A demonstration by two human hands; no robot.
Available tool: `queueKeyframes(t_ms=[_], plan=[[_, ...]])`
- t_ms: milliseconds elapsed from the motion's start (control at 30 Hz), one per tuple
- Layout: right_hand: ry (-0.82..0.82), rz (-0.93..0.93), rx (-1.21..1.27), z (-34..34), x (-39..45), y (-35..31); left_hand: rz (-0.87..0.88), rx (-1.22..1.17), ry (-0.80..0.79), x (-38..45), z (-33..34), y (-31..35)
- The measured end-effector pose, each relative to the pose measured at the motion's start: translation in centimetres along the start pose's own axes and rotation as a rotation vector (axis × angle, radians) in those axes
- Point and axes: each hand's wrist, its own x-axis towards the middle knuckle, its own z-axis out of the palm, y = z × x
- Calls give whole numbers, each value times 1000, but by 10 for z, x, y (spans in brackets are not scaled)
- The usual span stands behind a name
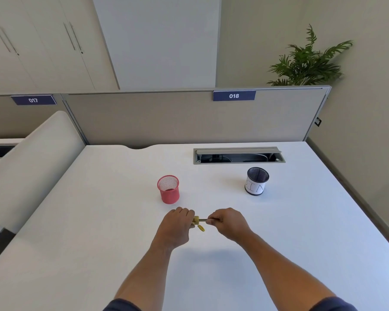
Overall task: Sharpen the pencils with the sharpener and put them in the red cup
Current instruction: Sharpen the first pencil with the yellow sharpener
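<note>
A small yellow sharpener (196, 220) is gripped in my left hand (177, 223), with a yellow flap (202, 228) hanging open below it. My right hand (228, 222) holds a short dark pencil (203, 219) whose tip is pushed into the sharpener; most of the pencil is hidden inside my fist. Both hands hover just above the white desk (99, 221). The red mesh cup (168, 189) stands upright a short way beyond my left hand and looks empty.
A black mesh cup with a white paper label (256, 181) stands to the right of the red one. Behind it an open cable tray (238, 155) is set into the desk. A grey partition (166, 117) closes the far edge.
</note>
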Motion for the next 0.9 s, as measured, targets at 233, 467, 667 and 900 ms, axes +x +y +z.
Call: queueKeyframes(t_ms=[233,467,667,900], plan=[[-246,146,378,-7,3,2,9,50,-48,3,-3,4],[-223,85,366,-7,1,-3,5,40,-3,4,-3,-3],[237,-231,-106,1,6,7,-21,5,47,-2,5,-4],[163,-188,-71,1,10,1,-30,-11,52,-2,5,-6]])
